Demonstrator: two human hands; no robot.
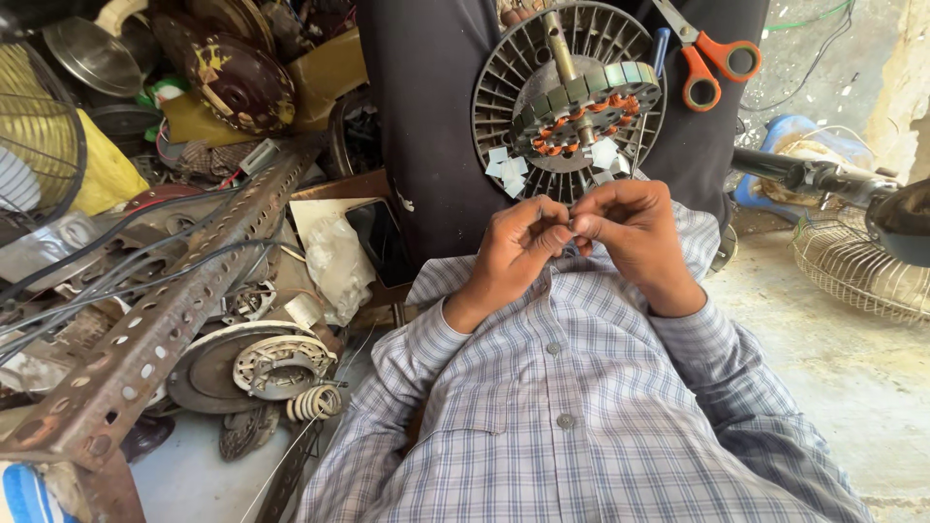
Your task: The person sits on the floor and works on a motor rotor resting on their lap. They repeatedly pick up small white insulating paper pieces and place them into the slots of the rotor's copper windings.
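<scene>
A grey round fan motor plate (504,77) with a stator ring of copper coils (581,121) and a centre shaft rests on my dark-trousered lap. White paper slips stick out from the coil slots. Just below it, my left hand (513,254) and my right hand (635,232) meet fingertip to fingertip, pinching something small between them; what it is stays hidden by the fingers. Both sleeves are checked blue-grey.
Orange-handled scissors (712,53) lie on my right thigh. A rusty perforated metal angle bar (165,320) runs along the left, with black cables, motor parts, a wire coil (312,402) and a fan cover (276,363). A wire fan guard (857,266) lies at right on the concrete floor.
</scene>
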